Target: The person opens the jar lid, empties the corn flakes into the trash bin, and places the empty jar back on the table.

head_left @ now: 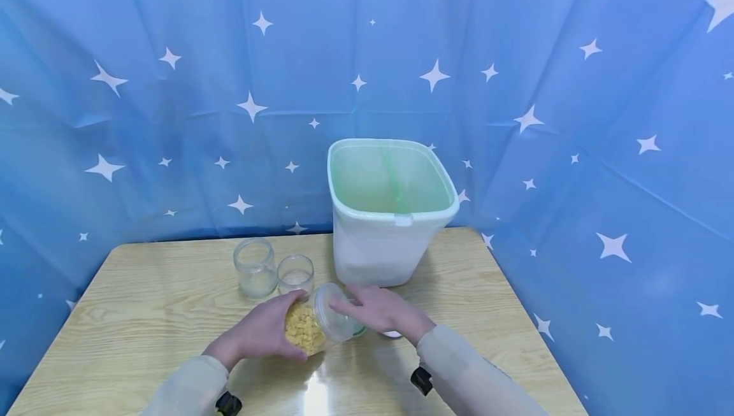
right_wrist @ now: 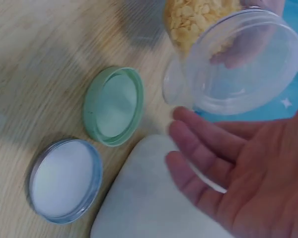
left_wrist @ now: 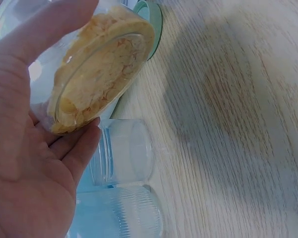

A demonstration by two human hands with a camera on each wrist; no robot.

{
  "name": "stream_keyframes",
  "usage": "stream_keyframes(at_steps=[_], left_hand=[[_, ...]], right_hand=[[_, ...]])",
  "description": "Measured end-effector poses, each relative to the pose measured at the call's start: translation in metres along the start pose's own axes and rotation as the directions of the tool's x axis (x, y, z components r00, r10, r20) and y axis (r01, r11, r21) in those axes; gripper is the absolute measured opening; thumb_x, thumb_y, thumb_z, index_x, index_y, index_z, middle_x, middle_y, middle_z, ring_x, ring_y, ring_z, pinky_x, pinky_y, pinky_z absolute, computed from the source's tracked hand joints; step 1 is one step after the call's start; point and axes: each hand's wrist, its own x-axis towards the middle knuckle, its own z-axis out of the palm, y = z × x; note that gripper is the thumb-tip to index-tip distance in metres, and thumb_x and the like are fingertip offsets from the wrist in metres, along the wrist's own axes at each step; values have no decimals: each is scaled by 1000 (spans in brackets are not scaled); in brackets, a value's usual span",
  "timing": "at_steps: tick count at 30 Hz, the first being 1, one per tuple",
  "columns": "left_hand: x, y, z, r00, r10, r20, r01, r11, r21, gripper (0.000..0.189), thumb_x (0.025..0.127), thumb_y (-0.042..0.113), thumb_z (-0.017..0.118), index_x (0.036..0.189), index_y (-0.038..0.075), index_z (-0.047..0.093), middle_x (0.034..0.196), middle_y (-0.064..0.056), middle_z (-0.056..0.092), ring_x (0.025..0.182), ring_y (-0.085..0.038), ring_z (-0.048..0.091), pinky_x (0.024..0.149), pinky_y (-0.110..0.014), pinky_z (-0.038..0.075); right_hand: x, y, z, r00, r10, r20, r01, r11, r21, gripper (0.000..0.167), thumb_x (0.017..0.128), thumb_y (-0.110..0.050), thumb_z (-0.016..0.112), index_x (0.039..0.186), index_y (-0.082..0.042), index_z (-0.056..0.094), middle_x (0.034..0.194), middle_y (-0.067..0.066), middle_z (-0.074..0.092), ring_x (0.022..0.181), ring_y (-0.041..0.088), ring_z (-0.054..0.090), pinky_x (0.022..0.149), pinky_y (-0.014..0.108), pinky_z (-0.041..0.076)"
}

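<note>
My left hand (head_left: 260, 332) grips a clear jar (left_wrist: 97, 79) partly filled with pale yellow flakes (head_left: 304, 327). The jar is tilted on its side, its uncovered mouth (right_wrist: 248, 62) facing right. Beside that mouth is my right hand (head_left: 375, 308), with fingers (right_wrist: 203, 144) extended and loosely bent and nothing held in them. On the table below lie a green lid (right_wrist: 92, 111) and a silver-rimmed lid with a white inside (right_wrist: 64, 178). Two clear jars, one taller (head_left: 255, 269) and one shorter (head_left: 295, 272), stand behind my left hand.
A large white bin (head_left: 378, 244) with a pale green inside stands at the back of the wooden table (head_left: 155, 314), just beyond my right hand. Behind the table hangs a blue curtain (head_left: 229, 72) with white stars.
</note>
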Motion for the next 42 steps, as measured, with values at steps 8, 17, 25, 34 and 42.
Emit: stream_keyframes(at_steps=[8, 17, 25, 34, 42], left_hand=[[3, 3, 2, 1000, 14, -11, -13, 1000, 15, 110, 51, 54, 89, 140, 6, 45, 127, -3, 61, 109, -16, 59, 96, -44, 50], [2, 1, 1, 1000, 16, -6, -15, 1000, 26, 108, 51, 52, 89, 139, 7, 45, 129, -4, 60, 111, -16, 58, 97, -44, 49], [3, 1, 1, 1000, -1, -2, 1, 1000, 20, 111, 52, 54, 89, 140, 5, 44, 133, -6, 59, 116, -20, 58, 101, -47, 48], [2, 3, 1, 1000, 10, -8, -10, 1000, 21, 110, 53, 51, 89, 140, 2, 43, 135, -9, 58, 119, -24, 57, 103, -50, 46], [3, 1, 3, 1000, -2, -7, 3, 1000, 22, 114, 52, 52, 89, 142, 2, 41, 137, -9, 56, 122, -25, 56, 106, -50, 44]], right_hand=[[-1, -7, 0, 993, 43, 110, -50, 997, 62, 104, 80, -84, 42, 157, -20, 17, 148, 12, 48, 130, 32, 52, 103, 48, 46], [10, -1, 4, 952, -291, 96, 247, 915, 320, 77, 77, -47, 75, 140, -20, 39, 128, 1, 57, 120, 26, 55, 99, 38, 48], [6, -1, 2, 965, -257, 51, 250, 962, 109, 121, 64, -36, 89, 157, -27, 11, 158, 9, 26, 137, 29, 41, 110, 43, 40], [3, -8, -7, 996, -72, 53, 65, 989, 133, 105, 84, -74, 51, 157, -8, 13, 161, 14, 24, 147, 29, 27, 118, 48, 30], [3, -12, 1, 994, 12, 109, -24, 993, 112, 109, 77, -77, 56, 153, -5, 24, 146, 15, 48, 130, 29, 51, 105, 43, 45]])
